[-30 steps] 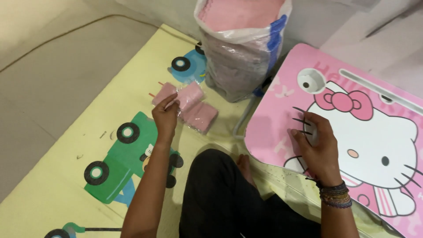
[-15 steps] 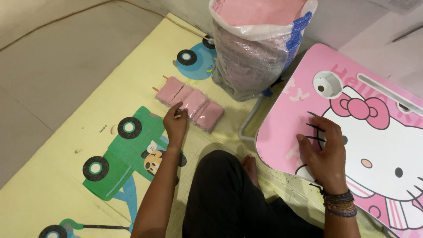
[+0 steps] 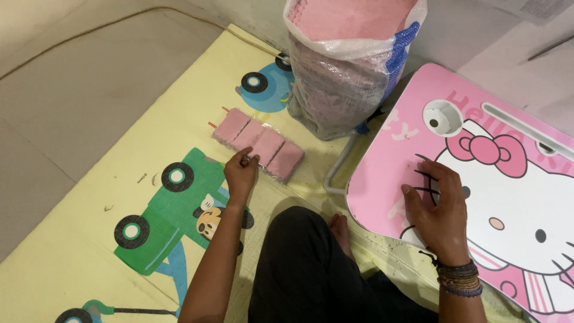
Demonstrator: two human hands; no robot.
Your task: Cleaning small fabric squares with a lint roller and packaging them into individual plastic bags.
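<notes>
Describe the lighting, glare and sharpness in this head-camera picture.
Head view: soft, even indoor light; the left hand and right hand are sharp. Pale glare sits on the clear plastic bag and the wrapped pink packets; a soft shadow falls beside the lap table.

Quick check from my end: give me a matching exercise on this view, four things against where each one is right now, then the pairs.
Things:
1. left hand
2. right hand
3. clear plastic sack of pink foam pieces
4. row of wrapped pink packets

Places:
A. standing upright at the far end of the play mat
B. flat on the pink lap table
C. lying on the mat, beside the green truck print
D. at the near edge of the packets

Pairs: 1-D, 2-B, 3-A, 4-C
</notes>
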